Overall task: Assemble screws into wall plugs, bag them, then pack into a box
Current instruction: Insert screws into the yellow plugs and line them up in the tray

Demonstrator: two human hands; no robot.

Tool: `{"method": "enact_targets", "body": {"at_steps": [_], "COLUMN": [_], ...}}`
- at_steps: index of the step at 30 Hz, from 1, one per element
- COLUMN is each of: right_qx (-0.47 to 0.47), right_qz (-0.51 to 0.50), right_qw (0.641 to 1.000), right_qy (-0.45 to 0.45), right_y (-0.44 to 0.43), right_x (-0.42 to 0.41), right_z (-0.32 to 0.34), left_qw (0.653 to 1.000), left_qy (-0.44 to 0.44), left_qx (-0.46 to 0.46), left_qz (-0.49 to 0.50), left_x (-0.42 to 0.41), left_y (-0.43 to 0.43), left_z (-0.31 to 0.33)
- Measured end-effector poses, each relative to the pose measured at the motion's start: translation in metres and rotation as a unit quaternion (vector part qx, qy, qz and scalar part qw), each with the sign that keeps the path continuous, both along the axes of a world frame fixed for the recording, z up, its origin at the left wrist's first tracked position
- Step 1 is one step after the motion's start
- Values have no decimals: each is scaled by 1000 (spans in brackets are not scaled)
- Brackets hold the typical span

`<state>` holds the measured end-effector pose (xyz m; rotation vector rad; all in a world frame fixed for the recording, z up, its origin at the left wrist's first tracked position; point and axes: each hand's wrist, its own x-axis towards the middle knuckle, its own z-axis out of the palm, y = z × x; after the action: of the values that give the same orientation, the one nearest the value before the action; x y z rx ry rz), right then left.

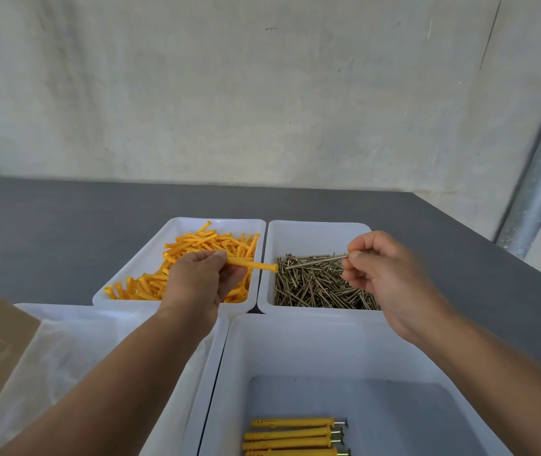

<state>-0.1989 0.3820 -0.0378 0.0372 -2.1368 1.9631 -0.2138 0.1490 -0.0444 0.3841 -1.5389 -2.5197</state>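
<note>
Gripping yellow wall plug [256, 265] in L hand [196, 278] over plug tray [177, 227]. Pinching screw [315, 261] in R hand [384, 274] over screw tray [311, 235], screw end just beside plug mouth, not in. Assembled plugs [295, 434] lying in near tray [295, 343].

A grey table [65, 232] meets a pale wall [229, 93], a metal pipe [538, 192] at right.

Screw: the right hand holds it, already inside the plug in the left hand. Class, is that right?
No. The head view shows the screw in the right hand apart from the plug in the left hand, not inside it.
</note>
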Motion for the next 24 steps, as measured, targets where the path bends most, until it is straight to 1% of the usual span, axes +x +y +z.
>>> {"method": "enact_targets", "body": {"at_steps": [6,24], "right_qx": [6,11], "right_qz": [7,-3], "right_qw": [1000,1000], "right_qy": [1,2], "right_y": [-2,-5], "right_x": [0,3], "right_z": [0,1], "left_qw": [1000,1000], "left_qy": [-4,-7], "left_qx": [-1,-8], "left_qz": [-16,-17], "left_x": [4,1], "left_y": [5,4], "left_z": [3,-1]}}
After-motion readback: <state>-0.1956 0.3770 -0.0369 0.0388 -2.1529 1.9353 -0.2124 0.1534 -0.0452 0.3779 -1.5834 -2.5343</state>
